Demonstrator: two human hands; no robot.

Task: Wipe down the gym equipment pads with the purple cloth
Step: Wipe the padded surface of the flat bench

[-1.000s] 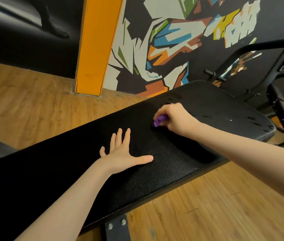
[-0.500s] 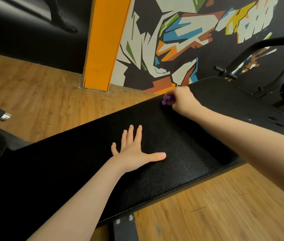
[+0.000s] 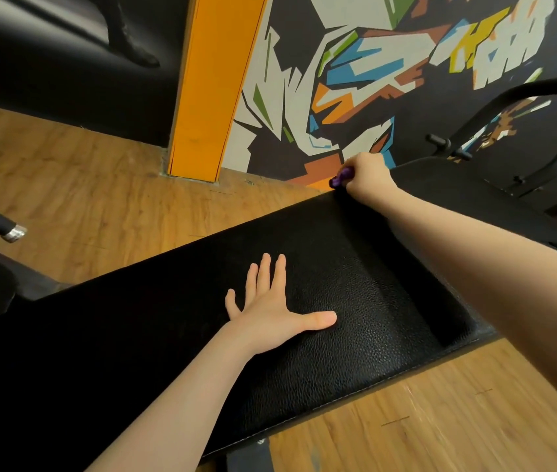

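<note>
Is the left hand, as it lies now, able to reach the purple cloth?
Probably yes. The left hand rests flat on the black pad, holding nothing, and bare pad lies between it and the purple cloth, bunched in the right hand at the pad's far edge.

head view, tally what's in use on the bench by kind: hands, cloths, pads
hands: 2, left hand flat on the pad, right hand gripping the cloth
purple cloth: 1
black bench pad: 1
total: 4

Black padded bench (image 3: 355, 301) on wooden floor (image 3: 100, 206)
</note>
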